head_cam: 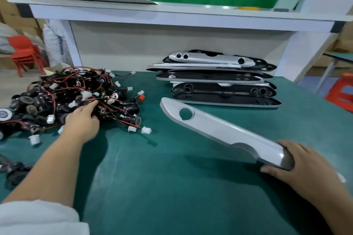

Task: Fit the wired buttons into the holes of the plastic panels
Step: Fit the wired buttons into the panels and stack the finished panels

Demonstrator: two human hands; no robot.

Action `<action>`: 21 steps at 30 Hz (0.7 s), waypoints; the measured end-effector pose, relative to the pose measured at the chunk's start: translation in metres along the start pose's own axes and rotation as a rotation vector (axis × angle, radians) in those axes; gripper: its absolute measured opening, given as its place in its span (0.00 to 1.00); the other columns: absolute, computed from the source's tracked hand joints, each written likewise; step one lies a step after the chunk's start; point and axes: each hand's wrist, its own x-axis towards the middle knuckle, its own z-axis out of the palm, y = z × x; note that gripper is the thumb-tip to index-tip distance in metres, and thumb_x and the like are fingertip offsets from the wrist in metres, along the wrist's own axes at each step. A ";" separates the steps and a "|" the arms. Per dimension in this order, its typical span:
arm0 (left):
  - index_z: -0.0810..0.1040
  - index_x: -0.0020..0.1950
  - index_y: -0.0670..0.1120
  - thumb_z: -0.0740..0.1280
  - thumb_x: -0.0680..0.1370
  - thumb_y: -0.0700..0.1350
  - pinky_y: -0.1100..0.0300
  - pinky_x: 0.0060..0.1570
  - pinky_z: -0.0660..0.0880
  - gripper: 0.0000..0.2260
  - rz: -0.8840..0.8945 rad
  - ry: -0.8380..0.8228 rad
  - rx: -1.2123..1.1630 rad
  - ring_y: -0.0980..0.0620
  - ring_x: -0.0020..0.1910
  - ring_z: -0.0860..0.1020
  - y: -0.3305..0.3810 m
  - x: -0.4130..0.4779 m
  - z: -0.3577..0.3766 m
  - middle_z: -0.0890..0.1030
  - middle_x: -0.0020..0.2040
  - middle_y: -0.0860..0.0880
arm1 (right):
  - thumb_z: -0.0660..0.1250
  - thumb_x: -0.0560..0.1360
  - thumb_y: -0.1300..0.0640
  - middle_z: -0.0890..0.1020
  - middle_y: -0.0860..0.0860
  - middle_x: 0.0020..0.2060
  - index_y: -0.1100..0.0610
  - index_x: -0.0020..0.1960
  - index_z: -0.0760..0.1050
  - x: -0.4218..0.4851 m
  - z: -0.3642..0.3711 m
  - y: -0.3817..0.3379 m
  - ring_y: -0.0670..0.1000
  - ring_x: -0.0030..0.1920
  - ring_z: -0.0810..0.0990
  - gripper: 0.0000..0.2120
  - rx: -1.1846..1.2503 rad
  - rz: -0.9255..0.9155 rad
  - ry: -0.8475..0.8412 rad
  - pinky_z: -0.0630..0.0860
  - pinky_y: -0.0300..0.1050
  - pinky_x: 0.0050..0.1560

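I am gripping the near end of a grey panel (219,129) with the right hand (303,162), thumb beneath and fingers wrapped over the top. The panel is hanging tilted above the table (172,187), its hole (185,113) at the far end and empty. The left hand (84,122) is reaching into the pile of buttons (66,97) at the left of the table, index finger lying straight on a red wire (91,100). The other fingers are dipping out of sight, so I cannot tell whether they are pinching anything.

Hazards, as I am judging them:

1. Tangle. The wires are crossing one another all through the pile. Lifting one button is likely to drag its neighbours along, and a loose plug (146,130) at the pile's edge may snag.
2. Leverage. I am holding the panel by one end only. Pressing a button into the far hole may twist the panel out of my grip.
3. Clearance. The panel's far end is hovering near the stack (219,82) of panels, and a careless swing may topple it.
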 end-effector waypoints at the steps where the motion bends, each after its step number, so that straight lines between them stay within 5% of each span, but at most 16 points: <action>1: 0.66 0.73 0.50 0.60 0.78 0.40 0.51 0.70 0.60 0.23 -0.013 -0.031 -0.018 0.38 0.70 0.64 0.000 0.002 -0.001 0.67 0.72 0.39 | 0.58 0.53 0.21 0.79 0.48 0.50 0.46 0.58 0.73 0.002 0.000 0.000 0.54 0.50 0.75 0.41 -0.009 0.008 -0.003 0.69 0.49 0.46; 7: 0.75 0.52 0.54 0.69 0.75 0.53 0.50 0.59 0.71 0.09 0.048 -0.005 -0.253 0.43 0.57 0.74 0.019 -0.014 0.004 0.75 0.59 0.42 | 0.58 0.54 0.22 0.75 0.46 0.43 0.45 0.55 0.72 0.007 0.001 0.003 0.53 0.45 0.73 0.38 0.007 0.092 0.031 0.68 0.48 0.43; 10: 0.74 0.56 0.52 0.70 0.74 0.51 0.54 0.50 0.69 0.13 0.048 0.014 -0.244 0.45 0.49 0.74 0.025 -0.016 0.001 0.74 0.56 0.44 | 0.58 0.54 0.21 0.76 0.47 0.44 0.45 0.55 0.72 0.006 0.001 0.004 0.55 0.46 0.75 0.39 0.001 0.100 0.037 0.68 0.48 0.43; 13: 0.77 0.60 0.49 0.72 0.74 0.50 0.55 0.53 0.68 0.16 0.066 -0.117 -0.135 0.47 0.50 0.73 0.020 -0.017 -0.004 0.73 0.60 0.43 | 0.56 0.54 0.21 0.77 0.48 0.45 0.46 0.56 0.72 0.005 0.000 0.004 0.54 0.47 0.75 0.41 -0.028 0.092 -0.001 0.69 0.49 0.44; 15: 0.78 0.58 0.51 0.71 0.75 0.49 0.54 0.59 0.67 0.12 0.065 -0.180 -0.088 0.45 0.56 0.72 0.016 -0.021 -0.006 0.70 0.65 0.42 | 0.55 0.54 0.20 0.78 0.48 0.47 0.45 0.57 0.72 0.004 -0.001 0.004 0.54 0.47 0.74 0.41 -0.034 0.092 -0.012 0.69 0.49 0.45; 18: 0.78 0.52 0.52 0.66 0.78 0.51 0.55 0.50 0.68 0.06 0.059 -0.140 -0.095 0.47 0.52 0.73 0.011 -0.027 -0.009 0.76 0.62 0.44 | 0.55 0.54 0.20 0.76 0.46 0.45 0.44 0.57 0.71 0.005 -0.002 0.005 0.52 0.46 0.72 0.41 -0.027 0.094 -0.022 0.70 0.49 0.45; 21: 0.71 0.66 0.55 0.67 0.77 0.52 0.56 0.50 0.69 0.18 0.048 -0.221 -0.014 0.46 0.54 0.75 0.003 -0.027 -0.013 0.75 0.66 0.46 | 0.54 0.54 0.20 0.73 0.44 0.43 0.44 0.57 0.71 0.004 -0.001 0.006 0.50 0.43 0.70 0.41 -0.025 0.090 -0.015 0.69 0.48 0.44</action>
